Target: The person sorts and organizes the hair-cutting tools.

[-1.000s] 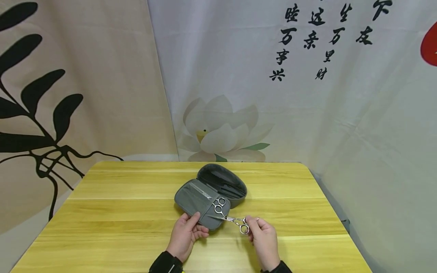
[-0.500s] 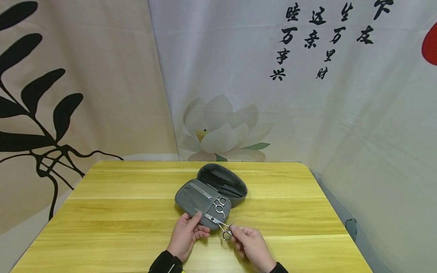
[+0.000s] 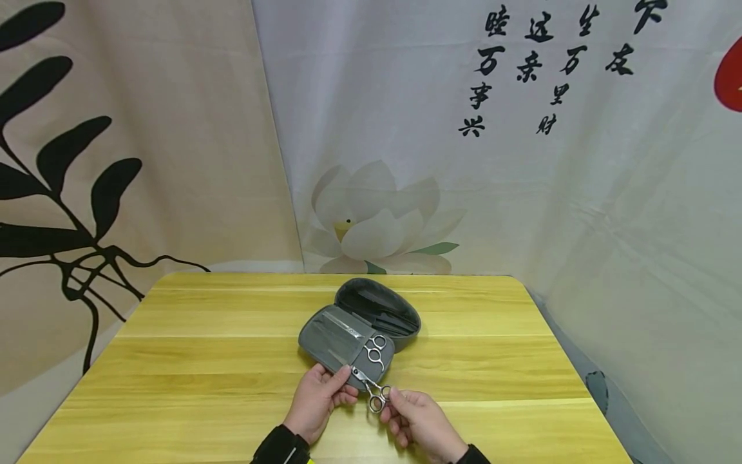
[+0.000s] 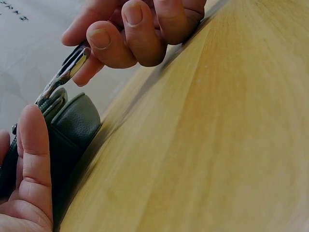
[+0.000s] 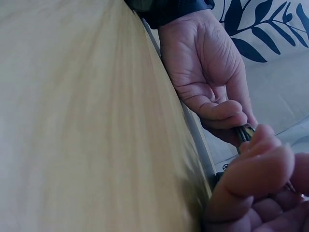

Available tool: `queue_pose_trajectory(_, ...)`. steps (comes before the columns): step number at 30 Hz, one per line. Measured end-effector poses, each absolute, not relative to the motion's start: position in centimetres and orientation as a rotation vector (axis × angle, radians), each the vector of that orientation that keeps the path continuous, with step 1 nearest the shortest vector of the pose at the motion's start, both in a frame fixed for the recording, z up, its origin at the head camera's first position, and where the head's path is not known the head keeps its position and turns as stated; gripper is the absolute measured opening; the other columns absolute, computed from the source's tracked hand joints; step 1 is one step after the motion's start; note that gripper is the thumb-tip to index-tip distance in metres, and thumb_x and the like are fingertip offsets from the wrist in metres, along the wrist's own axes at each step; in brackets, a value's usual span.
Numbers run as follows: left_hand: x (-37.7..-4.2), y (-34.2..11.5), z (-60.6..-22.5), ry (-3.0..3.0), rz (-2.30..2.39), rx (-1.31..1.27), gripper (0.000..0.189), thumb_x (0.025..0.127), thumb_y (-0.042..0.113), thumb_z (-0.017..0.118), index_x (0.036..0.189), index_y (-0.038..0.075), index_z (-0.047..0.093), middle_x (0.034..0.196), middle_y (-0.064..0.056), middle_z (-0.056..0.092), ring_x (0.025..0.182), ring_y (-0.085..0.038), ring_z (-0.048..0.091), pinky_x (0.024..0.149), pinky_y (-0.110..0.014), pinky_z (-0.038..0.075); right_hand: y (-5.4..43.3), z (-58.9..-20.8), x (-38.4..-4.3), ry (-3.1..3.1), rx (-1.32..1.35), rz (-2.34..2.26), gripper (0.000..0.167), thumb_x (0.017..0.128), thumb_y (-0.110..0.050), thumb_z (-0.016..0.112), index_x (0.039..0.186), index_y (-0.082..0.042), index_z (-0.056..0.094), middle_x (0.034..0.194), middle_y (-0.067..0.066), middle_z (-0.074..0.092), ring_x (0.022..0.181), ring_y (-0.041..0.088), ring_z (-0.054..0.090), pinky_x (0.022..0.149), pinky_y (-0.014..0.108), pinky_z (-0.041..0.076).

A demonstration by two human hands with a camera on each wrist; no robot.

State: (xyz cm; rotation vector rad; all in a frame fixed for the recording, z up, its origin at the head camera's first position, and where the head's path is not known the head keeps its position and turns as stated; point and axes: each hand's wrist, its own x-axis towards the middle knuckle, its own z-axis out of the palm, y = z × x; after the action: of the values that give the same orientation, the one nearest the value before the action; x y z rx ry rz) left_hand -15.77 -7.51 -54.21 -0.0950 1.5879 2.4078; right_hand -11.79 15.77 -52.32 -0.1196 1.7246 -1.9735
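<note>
A dark grey zip case (image 3: 324, 332) lies unfolded on the table, its deeper half (image 3: 377, 303) standing behind. My left hand (image 3: 315, 403) grips the near edge of the flat half, thumb on top and fingers underneath. My right hand (image 3: 423, 422) pinches a finger ring of silver scissors (image 3: 377, 404). Their blades run into the case's pocket beside my left thumb. A second pair of scissors (image 3: 375, 351) sits in the same pocket, rings sticking out. In the left wrist view, the held scissors (image 4: 72, 67) slope from my right fingers down to the case (image 4: 77, 121).
Under everything is a yellow wood-grain table (image 3: 232, 361). A long silver tool (image 3: 344, 322) shows through the case's see-through pocket. Dark slots (image 3: 394, 322) line the deeper half. A printed curtain (image 3: 406, 129) hangs behind the table's far edge.
My right hand has moved left and nearer to me, swinging the scissors' handles down. The blades have slid deeper into the pocket. My left hand stays on the case edge, thumb slightly shifted right.
</note>
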Motion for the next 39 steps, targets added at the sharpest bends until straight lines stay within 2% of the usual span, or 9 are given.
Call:
queue_pose_trajectory(6, -15.74, -7.47, -54.29, 1.573, 2.401, -0.097, 0.032, 0.104, 0.013, 0.071, 0.12, -0.001, 0.047, 0.083, -0.003, 0.075, 0.068, -0.013, 0.074, 0.069, -0.029, 0.066, 15.8, -52.41, -11.82, 1.75, -0.158, -1.942, 0.05, 0.114, -0.042, 0.05, 0.115, 0.004, 0.07, 0.088, -0.006, 0.069, 0.064, 0.005, 0.054, 0.053, 0.018, 0.047)
queue_pose_trajectory(11, -15.71, -7.53, -54.38, 1.577, 2.391, -0.076, 0.034, 0.104, 0.015, 0.071, 0.121, -0.001, 0.045, 0.08, -0.004, 0.076, 0.067, -0.014, 0.075, 0.066, -0.029, 0.066, 15.89, -52.54, -11.79, 1.755, -0.197, -1.912, 0.054, 0.116, -0.037, 0.047, 0.118, 0.013, 0.064, 0.087, -0.005, 0.067, 0.064, 0.006, 0.053, 0.054, 0.018, 0.047)
queue_pose_trajectory(15, -15.74, -7.74, -54.53, 1.597, 2.367, -0.025, 0.028, 0.106, 0.014, 0.068, 0.119, 0.0, 0.047, 0.075, -0.002, 0.075, 0.064, -0.012, 0.073, 0.063, -0.027, 0.064, 15.89, -52.53, -11.82, 1.759, -0.219, -1.895, 0.058, 0.116, -0.037, 0.045, 0.122, 0.02, 0.058, 0.086, -0.005, 0.065, 0.063, 0.005, 0.052, 0.054, 0.017, 0.046)
queue_pose_trajectory(19, -15.79, -7.96, -54.61, 1.624, 2.321, 0.058, 0.017, 0.107, 0.012, 0.066, 0.112, 0.003, 0.053, 0.068, 0.001, 0.072, 0.057, -0.008, 0.068, 0.058, -0.024, 0.061, 15.84, -52.47, -11.85, 1.765, -0.247, -1.893, 0.059, 0.116, -0.035, 0.045, 0.124, 0.022, 0.056, 0.088, -0.005, 0.066, 0.062, 0.004, 0.052, 0.054, 0.017, 0.047)
queue_pose_trajectory(26, -15.8, -8.04, -54.64, 1.674, 2.26, 0.1, 0.019, 0.105, 0.013, 0.068, 0.109, 0.004, 0.052, 0.064, 0.003, 0.069, 0.053, -0.005, 0.062, 0.055, -0.022, 0.057, 15.8, -52.53, -11.82, 1.781, -0.217, -1.88, 0.058, 0.117, -0.034, 0.045, 0.121, 0.023, 0.058, 0.082, -0.005, 0.065, 0.059, 0.004, 0.051, 0.052, 0.017, 0.046)
queue_pose_trajectory(30, -15.83, -8.13, -54.76, 1.663, 2.256, 0.131, 0.02, 0.104, 0.012, 0.07, 0.11, 0.002, 0.054, 0.065, 0.003, 0.069, 0.054, -0.005, 0.062, 0.054, -0.022, 0.056, 15.93, -52.74, -12.0, 1.751, -0.191, -1.905, 0.059, 0.114, -0.041, 0.05, 0.113, 0.016, 0.064, 0.08, -0.007, 0.066, 0.059, 0.003, 0.052, 0.051, 0.017, 0.046)
queue_pose_trajectory(35, -15.83, -8.2, -54.7, 1.646, 2.256, 0.142, 0.021, 0.102, 0.011, 0.072, 0.11, 0.0, 0.056, 0.065, 0.003, 0.07, 0.054, -0.005, 0.063, 0.055, -0.022, 0.057, 16.29, -52.92, -12.42, 1.632, -0.159, -1.961, 0.045, 0.114, -0.043, 0.05, 0.103, -0.007, 0.073, 0.079, -0.011, 0.069, 0.06, 0.0, 0.054, 0.049, 0.015, 0.043)
queue_pose_trajectory(39, -15.73, -8.06, -54.51, 1.661, 2.258, 0.118, 0.025, 0.1, 0.01, 0.073, 0.111, -0.003, 0.055, 0.064, 0.002, 0.07, 0.054, -0.006, 0.064, 0.054, -0.024, 0.058, 16.44, -52.87, -12.58, 1.515, -0.158, -1.993, 0.04, 0.113, -0.042, 0.05, 0.097, -0.015, 0.075, 0.078, -0.013, 0.069, 0.061, -0.002, 0.056, 0.05, 0.013, 0.044)
